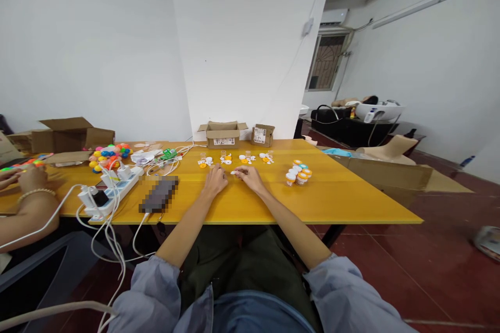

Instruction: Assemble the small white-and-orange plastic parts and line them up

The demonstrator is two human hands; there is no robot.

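My left hand (215, 179) rests knuckles-up on the yellow table (273, 203), fingers curled, and whether it holds anything is hidden. My right hand (249, 175) lies beside it, its fingertips pinched on a small white piece (234, 172). Just beyond the hands stands a row of small white and orange parts with clear vials (234, 158). A cluster of small jars with orange and white lids (299, 171) stands to the right of my right hand.
Two open cardboard boxes (222, 134) stand at the table's far edge. A white power strip (111, 190) with plugs and cables, a dark phone (159, 195) and colourful balls (109, 155) lie at left. Another person's hands (23, 177) work at far left. A flattened carton (398, 174) lies at right.
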